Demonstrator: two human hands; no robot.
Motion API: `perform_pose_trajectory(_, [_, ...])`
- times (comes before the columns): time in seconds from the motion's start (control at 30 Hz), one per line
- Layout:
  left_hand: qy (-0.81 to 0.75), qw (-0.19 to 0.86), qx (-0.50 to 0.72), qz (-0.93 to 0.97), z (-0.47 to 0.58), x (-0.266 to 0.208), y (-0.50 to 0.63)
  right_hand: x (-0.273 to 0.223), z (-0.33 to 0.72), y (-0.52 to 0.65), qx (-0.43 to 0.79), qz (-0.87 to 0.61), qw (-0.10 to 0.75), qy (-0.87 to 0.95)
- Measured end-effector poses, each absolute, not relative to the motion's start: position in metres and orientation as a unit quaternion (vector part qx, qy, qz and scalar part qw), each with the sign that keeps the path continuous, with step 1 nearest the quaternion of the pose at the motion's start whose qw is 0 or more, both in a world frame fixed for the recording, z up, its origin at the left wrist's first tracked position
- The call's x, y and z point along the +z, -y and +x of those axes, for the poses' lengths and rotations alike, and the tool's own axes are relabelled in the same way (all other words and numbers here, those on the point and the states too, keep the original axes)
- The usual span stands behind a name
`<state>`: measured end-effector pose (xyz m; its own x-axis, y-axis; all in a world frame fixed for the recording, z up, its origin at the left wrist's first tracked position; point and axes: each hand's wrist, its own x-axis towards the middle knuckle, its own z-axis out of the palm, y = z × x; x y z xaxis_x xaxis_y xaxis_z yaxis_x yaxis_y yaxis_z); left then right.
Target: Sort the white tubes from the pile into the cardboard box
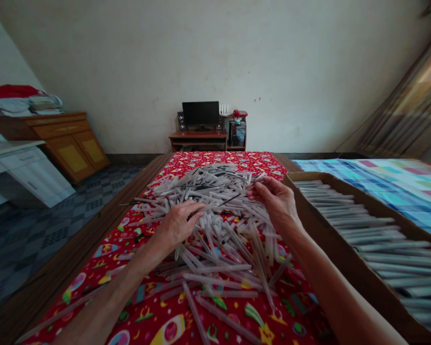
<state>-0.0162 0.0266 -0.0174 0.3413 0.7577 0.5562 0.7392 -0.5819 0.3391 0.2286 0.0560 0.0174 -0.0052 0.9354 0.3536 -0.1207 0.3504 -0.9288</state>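
Observation:
A large heap of translucent plastic tubes point(215, 269) lies in front of me, with thin dark sticks mixed among them. My left hand point(179, 223) is over the near left of the heap, thumb and fingers closed on a translucent tube point(202, 208). Just beyond that tube a thin dark stick point(230, 199) slants up to the right; whether it sits inside the tube I cannot tell. Over the heap's right side, my right hand point(275, 196) pinches a slim dark stick point(255, 181) between thumb and fingertips. The two hands are apart.
The heap lies on a red patterned cloth point(168, 328). At right stands a cardboard box point(309, 215) holding many stacked tubes point(391, 244), beside a checked blue cover point(345, 175). A desk with a monitor point(201, 113) stands against the far wall; cabinets point(75, 148) are at left.

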Motion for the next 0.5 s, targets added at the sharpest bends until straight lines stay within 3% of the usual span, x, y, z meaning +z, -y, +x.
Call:
perform_pose_trajectory(0.27, [-0.458, -0.005, 0.346, 0.819, -0.0142, -0.0127, -0.0251, 0.0153, 0.2203, -0.052, 0.426, -0.307, 0.665, 0.531])
perform_pose_trajectory(0.5, [-0.458, -0.005, 0.348, 0.818, -0.0146, -0.0144, -0.0254, 0.015, 0.218, -0.05, 0.45, -0.303, 0.656, 0.525])
